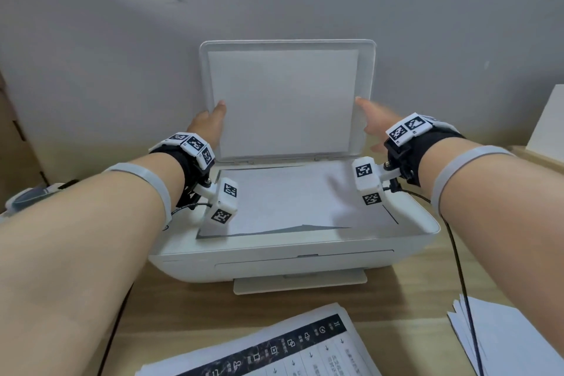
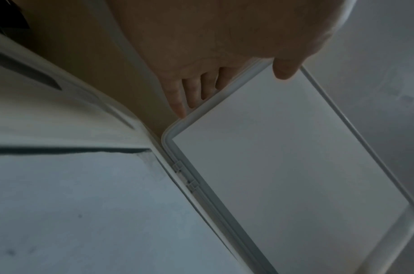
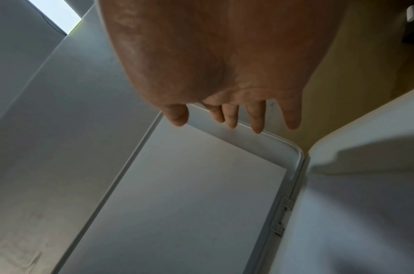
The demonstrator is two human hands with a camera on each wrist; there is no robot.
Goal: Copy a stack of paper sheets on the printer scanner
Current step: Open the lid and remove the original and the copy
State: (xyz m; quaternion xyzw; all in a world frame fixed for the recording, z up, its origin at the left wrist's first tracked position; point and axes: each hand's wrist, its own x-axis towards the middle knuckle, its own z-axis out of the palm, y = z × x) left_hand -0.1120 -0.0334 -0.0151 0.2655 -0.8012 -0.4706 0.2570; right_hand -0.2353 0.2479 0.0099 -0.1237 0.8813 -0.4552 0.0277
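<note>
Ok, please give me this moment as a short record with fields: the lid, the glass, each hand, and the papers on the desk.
lid: white plastic scanner lid raised upright on white printer
glass: one white paper sheet lies on it, slightly skewed
left hand: grips lid's left edge, thumb in front, fingers behind
right hand: fingers straight at lid's right edge
desk: printed sheets in front, plain white stack at right

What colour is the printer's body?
White, matching its raised lid; the printer shows best in the head view.
</note>
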